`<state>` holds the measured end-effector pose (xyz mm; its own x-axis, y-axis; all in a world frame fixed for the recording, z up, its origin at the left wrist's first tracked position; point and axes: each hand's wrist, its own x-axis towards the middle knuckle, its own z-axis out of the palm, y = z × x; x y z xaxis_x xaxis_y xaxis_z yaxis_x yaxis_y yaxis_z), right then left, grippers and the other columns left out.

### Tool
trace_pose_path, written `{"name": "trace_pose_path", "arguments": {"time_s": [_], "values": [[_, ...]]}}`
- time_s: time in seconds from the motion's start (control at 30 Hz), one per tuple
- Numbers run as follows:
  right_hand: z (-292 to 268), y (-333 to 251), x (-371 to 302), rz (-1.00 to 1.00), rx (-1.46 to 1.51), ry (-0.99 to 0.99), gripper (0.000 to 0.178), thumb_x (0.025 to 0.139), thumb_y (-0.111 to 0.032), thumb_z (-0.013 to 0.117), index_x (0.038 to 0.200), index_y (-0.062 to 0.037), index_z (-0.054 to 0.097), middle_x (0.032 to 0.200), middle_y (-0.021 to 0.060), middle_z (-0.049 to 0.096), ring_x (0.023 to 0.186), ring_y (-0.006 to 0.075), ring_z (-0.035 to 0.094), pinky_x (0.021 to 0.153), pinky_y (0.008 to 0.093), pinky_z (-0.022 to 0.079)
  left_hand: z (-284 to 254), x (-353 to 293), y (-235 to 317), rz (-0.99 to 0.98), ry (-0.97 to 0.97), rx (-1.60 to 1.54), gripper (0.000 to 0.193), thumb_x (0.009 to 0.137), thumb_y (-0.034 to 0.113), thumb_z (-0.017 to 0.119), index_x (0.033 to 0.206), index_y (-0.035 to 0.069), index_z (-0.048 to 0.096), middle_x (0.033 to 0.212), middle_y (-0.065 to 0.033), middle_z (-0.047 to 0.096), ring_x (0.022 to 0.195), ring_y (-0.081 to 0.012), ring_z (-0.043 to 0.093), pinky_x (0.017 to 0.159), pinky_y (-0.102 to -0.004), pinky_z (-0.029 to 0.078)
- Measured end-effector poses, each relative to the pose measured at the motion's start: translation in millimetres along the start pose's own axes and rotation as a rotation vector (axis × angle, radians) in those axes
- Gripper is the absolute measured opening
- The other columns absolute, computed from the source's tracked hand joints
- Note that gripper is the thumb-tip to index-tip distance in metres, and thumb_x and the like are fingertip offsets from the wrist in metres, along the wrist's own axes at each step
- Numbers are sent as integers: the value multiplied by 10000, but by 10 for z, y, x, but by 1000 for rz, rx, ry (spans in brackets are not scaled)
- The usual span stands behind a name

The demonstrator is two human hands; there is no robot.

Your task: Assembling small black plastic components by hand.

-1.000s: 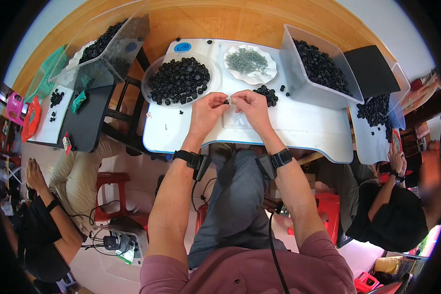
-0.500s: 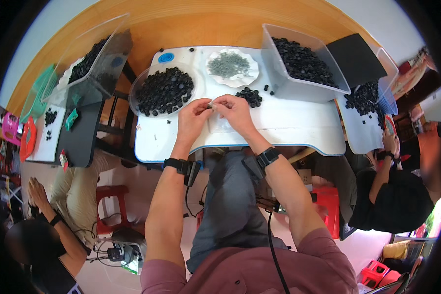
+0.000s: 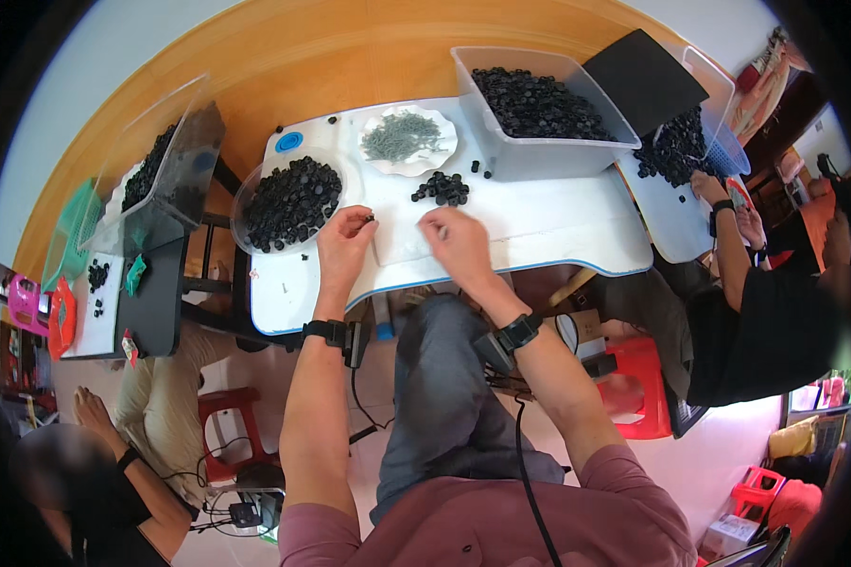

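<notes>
My left hand point(image 3: 343, 238) is above the white table near the round tub, thumb and fingertips pinched on a small black cap-like part point(image 3: 370, 218). My right hand point(image 3: 458, 242) is apart from it, over the table's near middle. Its fingers are bent and smeared by motion, so what they hold, if anything, does not show. Just beyond it lies a loose pile of small black parts point(image 3: 442, 189). A clear round tub point(image 3: 239, 210) full of such parts stands left of my left hand. Farther back, a white wavy-edged plate point(image 3: 444, 161) bears many thin grey-green pieces.
A large translucent bin point(image 3: 539, 156) of black parts stands at the table's back right, with a dark panel point(image 3: 645, 80) beyond. A blue ring-shaped thing point(image 3: 289, 142) lies back left. Co-workers sit on both sides; one reaches a hand point(image 3: 709, 187) toward black parts on the right.
My hands, which were together at the fingertips, have come apart, the right one moving away from the left. The view has shifted. The right co-worker's hand now reaches the black parts.
</notes>
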<state>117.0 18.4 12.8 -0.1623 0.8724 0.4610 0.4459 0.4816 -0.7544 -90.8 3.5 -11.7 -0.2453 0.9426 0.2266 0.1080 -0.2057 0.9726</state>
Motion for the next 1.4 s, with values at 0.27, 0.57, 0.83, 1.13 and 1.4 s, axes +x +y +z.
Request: {"name": "trace_pose_path", "arguments": {"time_s": [0.27,0.57,0.83,1.13,1.4], "values": [[169,-136,4,156,456,-184,134,891,-82,666,986,-8,724,868,110,728,700,188,685,630,306,523,95,-180,255,60,62,-57,294,869,-20,715,1160,-16,672,1046,-91,727,939,-132,678,834,-257,526],[-223,-34,-139,486,1071,-262,195,955,-134,653,1094,-1,685,901,54,714,773,122,689,628,237,486,587,-542,717,227,7,216,266,856,48,747,1122,45,735,1023,-83,756,822,-146,695,745,-272,539],[-439,218,-235,564,1216,-309,157,945,-99,667,1081,-20,667,922,50,706,817,118,682,677,232,498,835,-655,651,333,16,289,187,840,39,751,1026,56,733,1021,-76,737,890,-200,708,740,-310,558],[-637,401,-6,477,1114,-371,175,930,-63,664,1094,-3,673,929,70,707,828,130,673,719,245,512,900,-411,626,408,-119,380,252,807,57,782,1049,60,713,1003,-85,725,908,-226,701,733,-331,557],[-723,689,120,381,976,-174,188,910,-49,659,1078,18,710,894,62,701,790,102,629,734,235,487,1021,162,344,226,-95,694,346,803,114,768,1128,18,696,815,-149,698,743,-274,679,690,-371,534]]}}
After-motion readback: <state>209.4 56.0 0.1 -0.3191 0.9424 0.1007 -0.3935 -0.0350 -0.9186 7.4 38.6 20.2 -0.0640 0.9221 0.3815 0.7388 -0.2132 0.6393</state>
